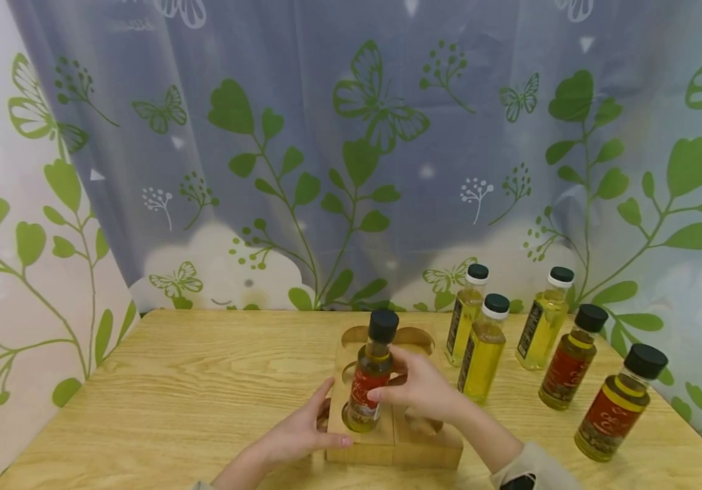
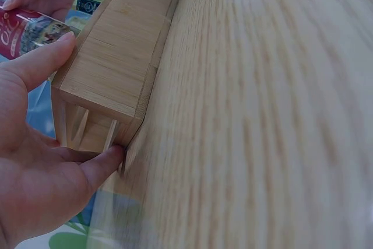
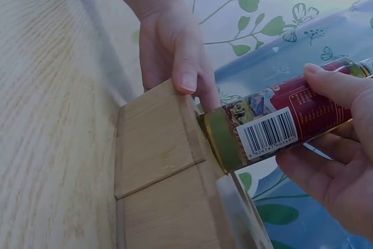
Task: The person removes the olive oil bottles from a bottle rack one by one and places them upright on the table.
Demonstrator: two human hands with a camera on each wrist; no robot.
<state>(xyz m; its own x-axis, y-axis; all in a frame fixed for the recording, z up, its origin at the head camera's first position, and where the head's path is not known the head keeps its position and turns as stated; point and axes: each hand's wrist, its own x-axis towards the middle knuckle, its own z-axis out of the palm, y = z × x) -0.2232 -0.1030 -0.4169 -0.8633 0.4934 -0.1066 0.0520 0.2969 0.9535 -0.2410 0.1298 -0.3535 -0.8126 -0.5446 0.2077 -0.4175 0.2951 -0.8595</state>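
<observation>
A wooden bottle rack (image 1: 427,456) with round holes in its top stands near the table's front edge. My right hand (image 1: 423,386) grips an olive oil bottle (image 1: 370,384) with a red label and black cap, thumb on one side and fingers on the other. The bottle leans slightly, its base right at the front left hole. In the right wrist view its barcode label (image 3: 268,133) faces the camera. With my left hand (image 2: 44,161) I hold the rack's left end, thumb over the top edge and fingers at the open side below.
Right of the rack stand several bottles: yellow oil bottles with dark caps and white collars, such as the front one (image 1: 483,357), and two red-labelled ones (image 1: 568,367), (image 1: 614,408) with black caps. A patterned curtain (image 1: 301,170) hangs behind the wooden table (image 1: 203,367).
</observation>
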